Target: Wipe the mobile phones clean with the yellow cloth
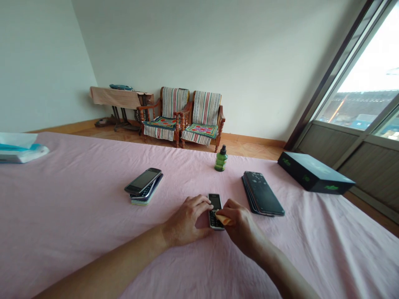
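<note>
A small keypad mobile phone (214, 202) lies face up on the pink cloth. My left hand (188, 220) rests at its left side, fingertips on the upper left edge and thumb by the lower end, holding it in place. Pinched in my right hand (239, 224) is a folded orange-yellow cloth (225, 220), pressed against the phone's keys. Part of the keypad is hidden behind the cloth and fingers. To the left sits a stack of older phones (144, 182). On the right lies a stack of large dark smartphones (263, 193), the top one with pale spots at its upper end.
A green spray bottle (221, 160) with a black cap stands beyond the phone. At the right is a black box (314, 172); a tissue pack (23, 153) lies far left. The pink bedsheet (77, 216) spans the surface. Two wooden chairs (201, 116) stand by the wall.
</note>
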### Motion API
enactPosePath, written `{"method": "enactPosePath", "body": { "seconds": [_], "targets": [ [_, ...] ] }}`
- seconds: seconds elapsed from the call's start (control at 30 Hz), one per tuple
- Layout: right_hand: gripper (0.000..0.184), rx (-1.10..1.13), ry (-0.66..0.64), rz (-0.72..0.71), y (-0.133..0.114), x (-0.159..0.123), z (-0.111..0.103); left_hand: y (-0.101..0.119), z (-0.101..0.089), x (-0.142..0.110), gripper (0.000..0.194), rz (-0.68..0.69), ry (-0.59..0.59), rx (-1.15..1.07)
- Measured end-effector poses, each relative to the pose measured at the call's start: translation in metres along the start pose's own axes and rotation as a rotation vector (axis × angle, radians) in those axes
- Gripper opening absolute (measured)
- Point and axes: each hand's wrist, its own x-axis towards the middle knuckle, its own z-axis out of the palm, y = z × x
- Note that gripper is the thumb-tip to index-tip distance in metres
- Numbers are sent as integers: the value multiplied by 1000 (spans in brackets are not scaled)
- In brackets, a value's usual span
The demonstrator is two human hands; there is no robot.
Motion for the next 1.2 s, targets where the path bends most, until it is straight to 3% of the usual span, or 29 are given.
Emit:
{"method": "enactPosePath", "body": {
  "seconds": [1.2],
  "targets": [
    [33,74,12,-6,2,2,3,-1,1,0,50,2,-6,-2]
  ]
}}
